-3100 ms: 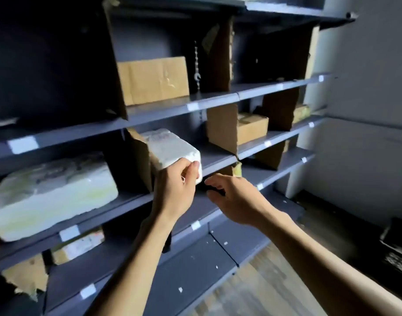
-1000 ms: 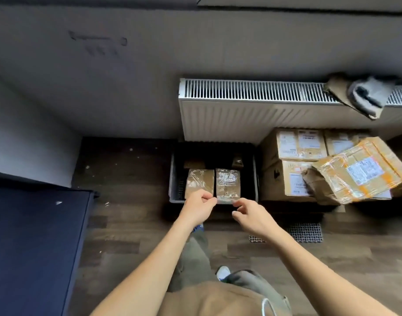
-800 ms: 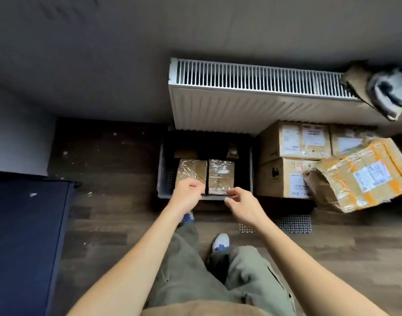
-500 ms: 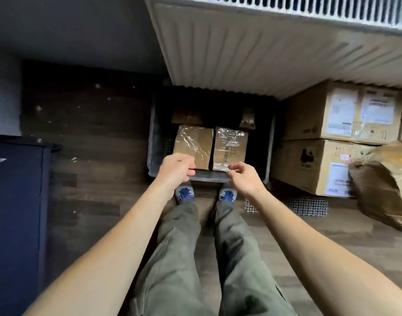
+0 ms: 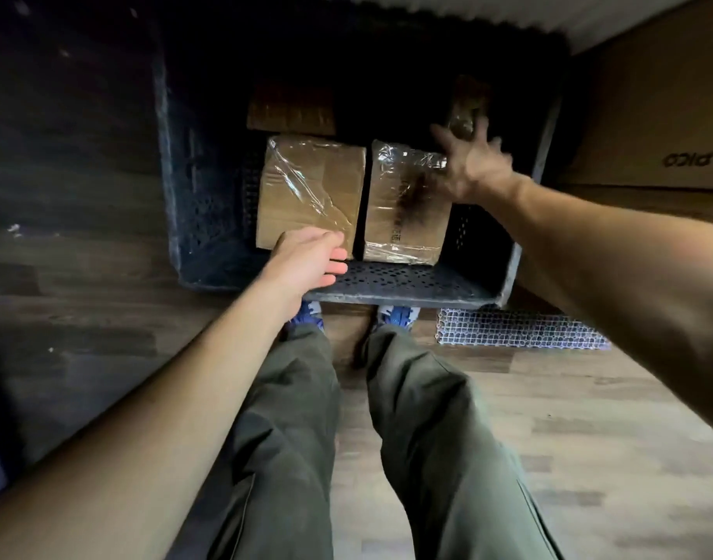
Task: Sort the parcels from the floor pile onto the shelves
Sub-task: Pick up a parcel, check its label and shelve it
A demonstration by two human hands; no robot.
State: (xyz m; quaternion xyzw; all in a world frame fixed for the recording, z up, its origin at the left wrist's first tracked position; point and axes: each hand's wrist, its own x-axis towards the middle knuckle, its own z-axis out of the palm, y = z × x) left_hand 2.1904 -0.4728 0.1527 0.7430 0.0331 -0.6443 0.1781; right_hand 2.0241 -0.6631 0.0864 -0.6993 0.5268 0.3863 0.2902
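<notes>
A dark perforated crate (image 5: 403, 281) on the floor holds two tape-wrapped cardboard parcels side by side: a left parcel (image 5: 306, 183) and a right parcel (image 5: 399, 228). Behind them lie a flat brown parcel (image 5: 290, 111) and a small dark packet (image 5: 466, 109) at the back right. My left hand (image 5: 306, 262) is open, fingers at the near edge of the left parcel. My right hand (image 5: 468, 163), blurred and open with fingers spread, hovers over the right parcel's far corner, just in front of the small packet. Neither hand holds anything.
A large cardboard box (image 5: 662, 115) stands right of the crate. A white plastic grid mat (image 5: 520, 329) lies on the wooden floor by the crate's near right corner. My legs and blue shoes (image 5: 395, 315) are just before the crate. A radiator's underside (image 5: 508, 10) hangs above.
I turned from the shelves to the floor crate and bent down close. Both hands reached in; the right hand moved farther back toward the small packet, the left to the left parcel's edge.
</notes>
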